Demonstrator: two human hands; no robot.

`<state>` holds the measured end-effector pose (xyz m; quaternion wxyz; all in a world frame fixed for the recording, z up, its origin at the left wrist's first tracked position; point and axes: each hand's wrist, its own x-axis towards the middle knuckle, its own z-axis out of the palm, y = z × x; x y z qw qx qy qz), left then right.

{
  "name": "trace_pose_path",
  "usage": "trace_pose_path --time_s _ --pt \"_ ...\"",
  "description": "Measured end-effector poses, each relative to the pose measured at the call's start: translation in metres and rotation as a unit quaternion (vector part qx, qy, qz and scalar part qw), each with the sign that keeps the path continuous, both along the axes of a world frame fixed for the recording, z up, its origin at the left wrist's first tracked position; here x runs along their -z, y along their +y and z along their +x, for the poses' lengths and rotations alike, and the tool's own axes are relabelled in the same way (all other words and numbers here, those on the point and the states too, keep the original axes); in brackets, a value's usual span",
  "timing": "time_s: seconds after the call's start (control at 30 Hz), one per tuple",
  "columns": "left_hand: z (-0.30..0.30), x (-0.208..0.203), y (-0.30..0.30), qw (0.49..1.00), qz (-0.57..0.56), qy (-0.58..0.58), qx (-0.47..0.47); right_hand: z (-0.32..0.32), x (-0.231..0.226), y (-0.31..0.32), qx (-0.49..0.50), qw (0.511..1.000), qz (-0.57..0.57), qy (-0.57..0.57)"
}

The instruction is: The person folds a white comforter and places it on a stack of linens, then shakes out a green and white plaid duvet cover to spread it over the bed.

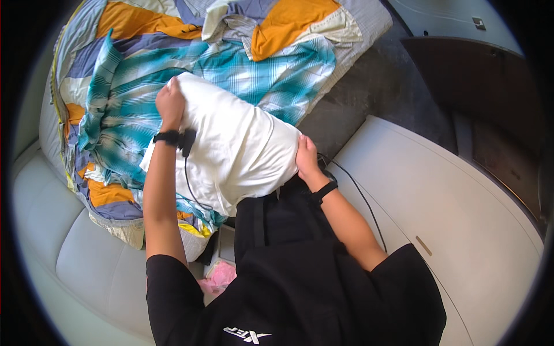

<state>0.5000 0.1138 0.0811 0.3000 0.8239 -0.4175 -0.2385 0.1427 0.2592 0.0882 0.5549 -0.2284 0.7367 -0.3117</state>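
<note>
A white pillow [242,141] with a creased cover hangs between my hands, in front of my body and over the near part of the bed. My left hand [171,105] is closed on its far left corner, the fingers slightly blurred. At the right end my right hand [307,154] grips the pillow's edge, thumb on top; its other fingers are mostly hidden underneath. Behind the pillow lies a rumpled teal and white plaid cloth [138,86], spread on the bed. Each wrist wears a black band, and a cable runs from each.
Orange, grey and white patchwork bedding [294,26] is bunched at the far side of the bed. A pale padded headboard [92,254] stands at the left. On the right are a white cabinet [427,190] and a dark panel [461,75]. A pink plastic bag [219,277] sits low beside me.
</note>
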Motion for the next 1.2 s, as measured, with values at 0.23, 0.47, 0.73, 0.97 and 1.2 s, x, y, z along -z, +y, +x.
trace_pose_path --time_s 0.23,0.47,0.73,0.97,1.2 --pt "0.054 0.026 0.054 0.989 0.137 -0.061 -0.007 0.025 0.038 -0.018 -0.155 0.971 0.164 0.078" --pt "0.054 0.008 0.141 0.984 0.146 -0.102 0.013 0.019 0.016 -0.031 -0.273 0.935 0.110 0.200" --pt "-0.028 0.037 0.314 0.942 0.311 -0.021 -0.125 0.005 0.039 -0.055 -0.458 0.887 -0.019 0.057" --pt "-0.051 0.099 0.394 0.899 0.050 0.218 -0.376 0.001 0.055 -0.038 -0.845 0.495 0.151 0.137" --pt "-0.045 0.064 0.329 0.884 0.236 -0.160 -0.370 0.029 0.138 -0.227 -0.545 0.810 0.062 0.206"
